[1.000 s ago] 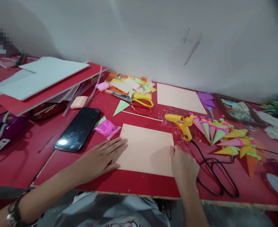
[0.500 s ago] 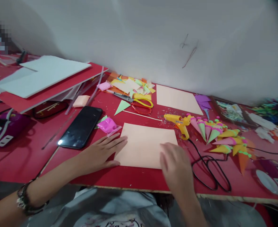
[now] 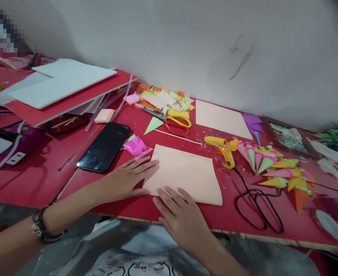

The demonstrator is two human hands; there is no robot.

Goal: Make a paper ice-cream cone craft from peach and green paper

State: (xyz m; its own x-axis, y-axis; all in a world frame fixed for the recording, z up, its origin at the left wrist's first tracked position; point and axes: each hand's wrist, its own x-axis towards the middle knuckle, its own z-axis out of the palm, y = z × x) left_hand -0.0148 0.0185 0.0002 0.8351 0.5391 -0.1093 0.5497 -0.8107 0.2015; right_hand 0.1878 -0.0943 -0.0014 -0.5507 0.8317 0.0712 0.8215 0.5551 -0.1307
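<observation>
A pale peach sheet of paper point(image 3: 186, 172) lies on the red table in front of me. My left hand point(image 3: 131, 174) rests flat at its left edge, fingers stretched out over the paper. On the near edge lies my right hand point(image 3: 180, 216), palm down, its fingers spread onto the sheet. Neither hand grips anything. Just beyond my left fingers is a small bag of bright pink clay point(image 3: 136, 146). To the right of the sheet a yellow glue gun point(image 3: 224, 147) stands with its black cord trailing.
A black phone point(image 3: 104, 147) lies left of the sheet. Scissors with yellow handles point(image 3: 178, 120), a second peach sheet point(image 3: 222, 118) and paper scraps point(image 3: 169, 100) are toward the wall. Small paper cones point(image 3: 272, 165) cluster at right. White boards point(image 3: 62, 82) are stacked at left.
My right hand has moved left along the sheet's near edge, from its right side to near my left hand. The left hand stays in place on the paper. The view has shifted slightly.
</observation>
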